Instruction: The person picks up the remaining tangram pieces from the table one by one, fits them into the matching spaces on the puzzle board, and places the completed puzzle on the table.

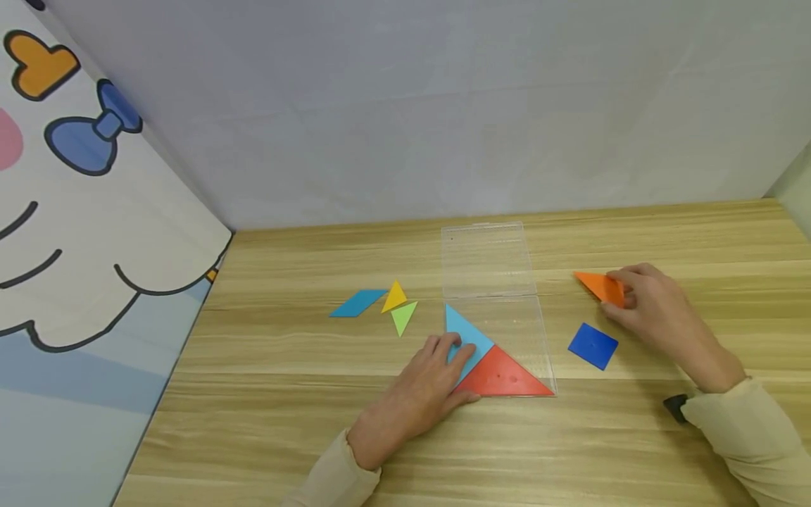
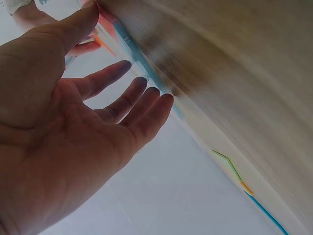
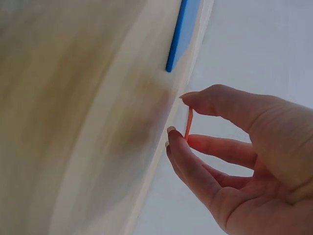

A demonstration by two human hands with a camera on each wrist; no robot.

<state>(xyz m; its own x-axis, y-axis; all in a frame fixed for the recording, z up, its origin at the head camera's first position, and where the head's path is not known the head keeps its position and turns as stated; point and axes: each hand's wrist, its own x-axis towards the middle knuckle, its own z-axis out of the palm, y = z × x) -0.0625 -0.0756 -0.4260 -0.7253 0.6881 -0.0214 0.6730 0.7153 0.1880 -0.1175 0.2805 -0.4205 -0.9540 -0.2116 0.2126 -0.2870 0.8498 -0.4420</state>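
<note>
My left hand (image 1: 424, 384) rests on a light blue triangle (image 1: 467, 334) and touches the edge of a red triangle (image 1: 507, 373). Both pieces lie side by side in the near half of a clear plastic case (image 1: 488, 260), which is spread open. In the left wrist view that hand (image 2: 83, 112) has loosely bent fingers apart from each other. Off to the right, my right hand (image 1: 662, 310) pinches an orange triangle (image 1: 598, 284) between thumb and fingers. The right wrist view shows the triangle (image 3: 189, 122) edge-on, above the table. A dark blue square (image 1: 593, 346) lies just below it.
Left of the case lie a blue parallelogram (image 1: 358, 303), a small yellow triangle (image 1: 395, 296) and a small green triangle (image 1: 403, 317). The wooden table (image 1: 266, 394) meets a pale backdrop (image 1: 405, 141) behind. A cartoon-printed panel (image 1: 76, 232) borders it on the left.
</note>
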